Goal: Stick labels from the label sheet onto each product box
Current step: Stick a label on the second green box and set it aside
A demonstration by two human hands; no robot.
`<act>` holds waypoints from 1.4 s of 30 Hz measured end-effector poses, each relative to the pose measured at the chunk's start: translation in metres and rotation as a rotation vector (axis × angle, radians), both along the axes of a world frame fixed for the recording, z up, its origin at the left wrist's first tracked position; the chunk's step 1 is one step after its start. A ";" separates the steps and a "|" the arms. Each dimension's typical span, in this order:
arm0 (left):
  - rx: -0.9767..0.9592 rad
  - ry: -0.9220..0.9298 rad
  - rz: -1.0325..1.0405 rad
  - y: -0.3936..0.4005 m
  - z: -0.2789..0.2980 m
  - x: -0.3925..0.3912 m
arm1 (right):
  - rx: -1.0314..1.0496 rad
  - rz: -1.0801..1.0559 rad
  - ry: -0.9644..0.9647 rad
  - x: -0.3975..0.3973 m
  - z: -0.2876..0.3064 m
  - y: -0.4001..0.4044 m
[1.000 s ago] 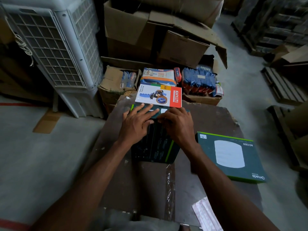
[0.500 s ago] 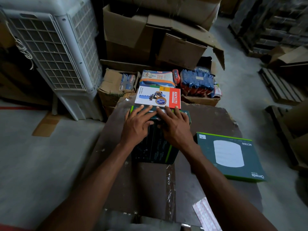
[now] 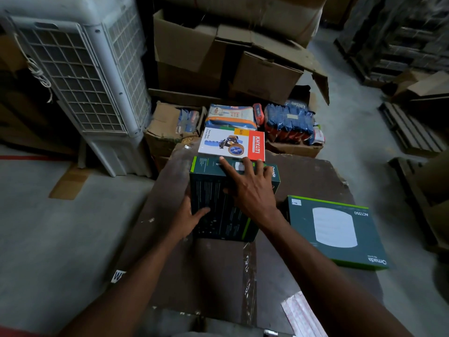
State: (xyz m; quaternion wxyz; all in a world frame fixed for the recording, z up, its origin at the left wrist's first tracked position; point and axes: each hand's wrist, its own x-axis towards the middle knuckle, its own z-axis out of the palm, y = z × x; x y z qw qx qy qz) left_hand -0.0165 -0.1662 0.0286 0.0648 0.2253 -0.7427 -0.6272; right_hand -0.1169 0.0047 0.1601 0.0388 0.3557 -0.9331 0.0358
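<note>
A dark green product box (image 3: pixel 218 210) stands on the brown work surface (image 3: pixel 315 176) in the middle of the view, its printed face turned toward the camera and its narrow top edge facing up. The left hand (image 3: pixel 188 215) grips the box's left side, thumb curled across the front face and the other fingers hidden behind the edge. The right hand (image 3: pixel 250 188) lies flat over the upper right part of the box, fingers straight and spread, the index fingertip pressing on the top edge just beside a small white label (image 3: pixel 239 166); it holds nothing. Touching the far edge of that box lies a white and red box (image 3: pixel 230 143) printed with a tape dispenser and the word KHYATI. To the right, apart from the held box, a second flat green box (image 3: pixel 337 229) lies face up with a small white label (image 3: pixel 296 203) in its near left corner. The label sheet (image 3: pixel 301 314) rests at the near right edge of the surface, partly cut off by the frame. Behind the surface stand open cardboard cartons (image 3: pixel 264 76), blue and red packets (image 3: pixel 289 122) and a pale packet with orange bands (image 3: pixel 230 115); a white air cooler (image 3: pixel 80 76) stands on the floor at the left.
</note>
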 end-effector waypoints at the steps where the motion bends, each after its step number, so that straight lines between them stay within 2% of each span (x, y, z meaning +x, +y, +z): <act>1: -0.002 -0.064 -0.008 -0.001 -0.013 0.001 | 0.012 -0.008 0.001 0.000 0.001 -0.002; 3: -0.011 -0.114 -0.030 -0.002 -0.026 0.004 | 0.036 -0.022 -0.009 0.000 0.002 -0.006; 9: 0.066 -0.027 0.036 0.006 -0.036 0.001 | 0.008 -0.016 -0.078 0.000 0.004 -0.007; 13: -0.016 -0.046 0.087 0.004 -0.039 0.002 | -0.043 -0.032 -0.066 -0.004 0.008 0.007; 15: -0.042 0.020 0.096 0.003 -0.026 0.002 | -0.089 -0.038 -0.078 -0.012 0.010 0.019; 17: -0.148 0.179 0.083 -0.002 -0.007 0.000 | -0.178 -0.038 -0.131 -0.023 0.008 0.034; 19: -0.467 0.256 0.074 -0.014 0.011 -0.004 | -0.348 -0.046 -0.279 -0.032 -0.002 0.052; 21: -0.858 0.210 0.056 -0.026 0.030 -0.009 | -0.489 -0.081 -0.438 -0.032 -0.018 0.067; 23: -1.045 0.133 -0.027 -0.028 0.047 -0.013 | -0.582 -0.121 -0.571 -0.023 -0.039 0.078; 25: -1.106 0.073 -0.128 -0.023 0.052 -0.016 | -0.647 -0.185 -0.698 -0.014 -0.061 0.085; 28: -1.157 0.011 -0.229 -0.010 0.046 -0.016 | -0.668 -0.302 -0.786 -0.001 -0.088 0.094; 33: -1.235 -0.042 -0.298 0.016 0.028 -0.013 | -0.748 -0.414 -0.804 0.007 -0.115 0.109; 39: -1.281 -0.069 -0.317 0.031 0.023 -0.021 | -0.875 -0.384 -0.856 -0.004 -0.097 0.116; 42: -1.272 -0.078 -0.330 0.031 0.023 -0.025 | -0.854 -0.431 -0.875 -0.014 -0.089 0.107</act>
